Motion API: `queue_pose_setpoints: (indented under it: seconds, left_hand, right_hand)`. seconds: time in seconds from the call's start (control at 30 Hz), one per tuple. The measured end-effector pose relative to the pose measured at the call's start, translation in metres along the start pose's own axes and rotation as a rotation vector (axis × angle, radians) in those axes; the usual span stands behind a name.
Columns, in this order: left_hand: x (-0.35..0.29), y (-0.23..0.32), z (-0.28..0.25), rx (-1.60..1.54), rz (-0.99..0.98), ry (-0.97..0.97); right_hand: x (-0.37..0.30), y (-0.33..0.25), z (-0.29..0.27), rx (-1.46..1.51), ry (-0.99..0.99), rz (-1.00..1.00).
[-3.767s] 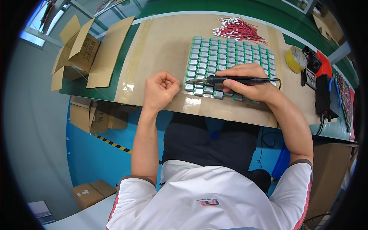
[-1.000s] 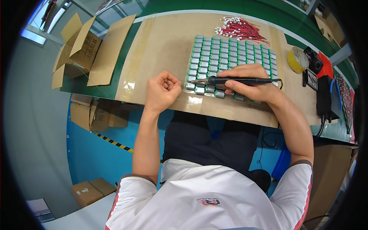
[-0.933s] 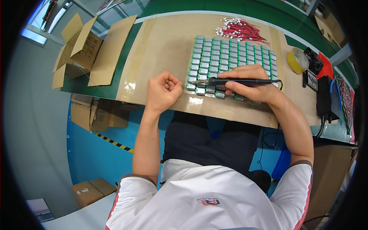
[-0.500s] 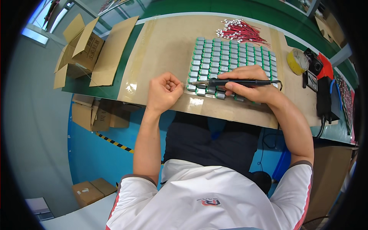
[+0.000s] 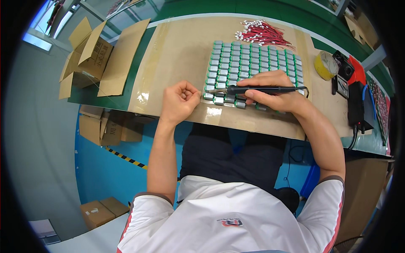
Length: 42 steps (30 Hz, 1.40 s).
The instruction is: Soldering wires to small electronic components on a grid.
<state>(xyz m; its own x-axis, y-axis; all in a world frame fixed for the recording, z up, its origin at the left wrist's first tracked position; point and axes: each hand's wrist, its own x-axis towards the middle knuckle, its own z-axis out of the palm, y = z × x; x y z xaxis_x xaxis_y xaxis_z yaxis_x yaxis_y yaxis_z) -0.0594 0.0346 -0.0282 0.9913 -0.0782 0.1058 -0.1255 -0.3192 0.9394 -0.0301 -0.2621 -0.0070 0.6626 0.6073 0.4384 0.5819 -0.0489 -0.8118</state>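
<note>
My right hand (image 5: 278, 92) is closed around the black handle of a soldering iron (image 5: 259, 90). Its metal tip points left, over the near left corner of a block of small grey parts with green edges (image 5: 236, 63), set out in tight rows. Close by the tip, my left hand (image 5: 181, 101) is closed with thumb and forefinger pinched together; what lies between them is too fine to make out. Both hands are low over the near side of the cardboard-covered bench (image 5: 177, 50).
Red wires with white connectors (image 5: 265, 33) lie behind the rows. To the right are a yellow tape roll (image 5: 326, 65) and a black box (image 5: 361, 107), with a cord (image 5: 353, 139) below it. An open carton (image 5: 90, 59) stands at the left.
Both hands stay in nearly the same place, with the iron's tip still at the near left corner of the rows. The whole view has shifted very slightly.
</note>
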Motion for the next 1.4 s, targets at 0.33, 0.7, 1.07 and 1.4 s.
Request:
queue_pose_setpoints:
  seconds: [0.33,0.7,1.07,1.4]
  left_hand:
    - [0.0,-0.009,-0.006,-0.003,0.068,-0.025]
    - [0.0,-0.008,-0.01,-0.014,0.056,-0.102]
    - [0.0,-0.008,-0.009,-0.009,0.055,-0.098]
    - [-0.001,-0.007,-0.008,-0.01,0.051,-0.104]
  right_hand:
    - [-0.001,0.003,-0.001,0.061,0.018,-0.012]
    - [0.0,-0.001,-0.001,0.047,-0.031,-0.039]
    - [0.002,-0.001,-0.001,0.015,-0.044,-0.057]
    - [0.002,0.0,0.0,0.016,-0.045,-0.065]
